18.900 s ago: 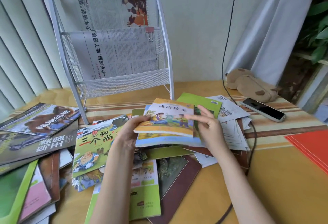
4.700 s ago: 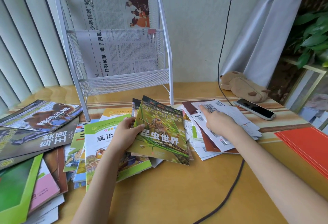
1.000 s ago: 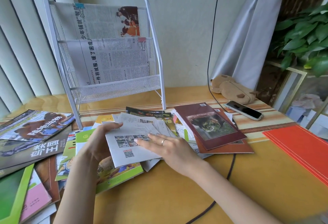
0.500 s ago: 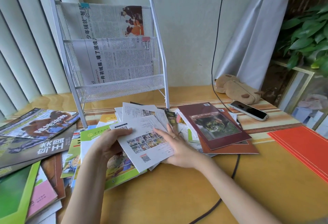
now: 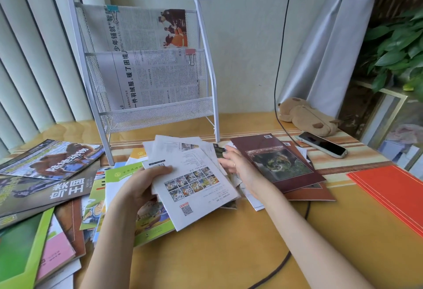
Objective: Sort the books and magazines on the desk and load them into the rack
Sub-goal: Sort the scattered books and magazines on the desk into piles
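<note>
A white wire rack [image 5: 207, 44] stands at the back of the desk with newspapers [image 5: 155, 78] clipped in its two tiers. My left hand [image 5: 139, 188] grips a fan of white-backed booklets [image 5: 194, 185] by their left edge, thumb on top. At the fan's right edge my right hand [image 5: 238, 165] lies with its fingers straight against the booklets. Under the fan lies a green-covered book [image 5: 151, 224]. To the right are two dark red books [image 5: 279, 163]. Large magazines [image 5: 50, 163] are spread over the left of the desk.
A phone [image 5: 322, 144] and a brown plush pencil case [image 5: 306, 117] sit at the back right. An orange folder [image 5: 393, 192] lies at the right edge. A black cable [image 5: 281, 266] runs across the desk front. Plants stand beyond the right side.
Both hands have gathered the white-backed booklets into a fan and shifted them slightly right and up. The right hand slid from on top of the papers to their right edge.
</note>
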Tool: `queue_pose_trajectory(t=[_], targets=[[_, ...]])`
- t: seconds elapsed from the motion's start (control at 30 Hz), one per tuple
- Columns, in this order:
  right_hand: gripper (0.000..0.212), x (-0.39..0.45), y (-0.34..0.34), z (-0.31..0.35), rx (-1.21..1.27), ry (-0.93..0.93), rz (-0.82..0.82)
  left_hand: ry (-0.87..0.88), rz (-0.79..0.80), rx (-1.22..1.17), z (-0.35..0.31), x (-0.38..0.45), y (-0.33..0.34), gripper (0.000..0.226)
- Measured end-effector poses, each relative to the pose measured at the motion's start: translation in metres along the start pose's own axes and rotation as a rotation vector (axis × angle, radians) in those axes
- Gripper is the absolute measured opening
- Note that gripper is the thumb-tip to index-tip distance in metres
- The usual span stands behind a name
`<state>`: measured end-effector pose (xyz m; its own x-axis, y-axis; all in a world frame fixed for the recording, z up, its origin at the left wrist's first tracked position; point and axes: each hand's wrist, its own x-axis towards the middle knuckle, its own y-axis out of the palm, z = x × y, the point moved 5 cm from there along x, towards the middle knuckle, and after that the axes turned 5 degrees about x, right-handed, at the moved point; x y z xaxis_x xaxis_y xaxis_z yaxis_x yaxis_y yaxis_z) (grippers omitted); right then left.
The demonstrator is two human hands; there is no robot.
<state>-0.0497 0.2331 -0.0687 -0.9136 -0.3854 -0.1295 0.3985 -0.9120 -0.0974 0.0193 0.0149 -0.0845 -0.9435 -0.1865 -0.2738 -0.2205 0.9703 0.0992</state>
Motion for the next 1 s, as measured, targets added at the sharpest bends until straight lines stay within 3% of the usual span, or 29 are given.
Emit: queue_pose_trajectory(t=[0.07,0.13,0.37,0.47,0.53,0.63,0.7,0.9,1.0], targets=[[0.065,0.001,0.007,-0.004,-0.028,-0.017,0.007,0.028,-0.032,-0.046,-0.001,0.000,-0.002,0.014],[0.056,0.002,0.007,-0.012,0.012,0.015,0.016,0.033,-0.037,-0.083,0.000,-0.002,-0.003,0.016],[0.044,0.001,-0.010,-0.026,0.044,0.075,-0.229,0.050,0.019,-0.232,0.001,-0.002,-0.011,0.040],[0.069,0.001,-0.008,-0.019,0.088,0.077,-0.271,0.081,0.050,-0.314,-0.001,-0.003,-0.012,0.039],[0.079,0.003,-0.003,-0.017,0.200,0.091,-0.237,0.101,0.094,-0.345,-0.001,-0.005,-0.012,0.052],[0.041,-0.001,-0.001,-0.006,0.367,0.041,-0.206,0.101,0.138,-0.313,-0.002,-0.005,-0.009,0.090],[0.034,-0.004,-0.017,0.001,0.385,-0.025,-0.320,0.082,0.124,-0.301,0.000,-0.004,-0.005,0.083],[0.039,-0.012,-0.099,-0.001,0.152,-0.042,-0.713,0.148,0.026,-0.430,-0.006,-0.007,-0.018,0.021],[0.042,-0.011,-0.134,-0.014,-0.072,0.094,-0.797,0.161,0.026,-0.615,-0.009,-0.008,-0.025,0.024]])
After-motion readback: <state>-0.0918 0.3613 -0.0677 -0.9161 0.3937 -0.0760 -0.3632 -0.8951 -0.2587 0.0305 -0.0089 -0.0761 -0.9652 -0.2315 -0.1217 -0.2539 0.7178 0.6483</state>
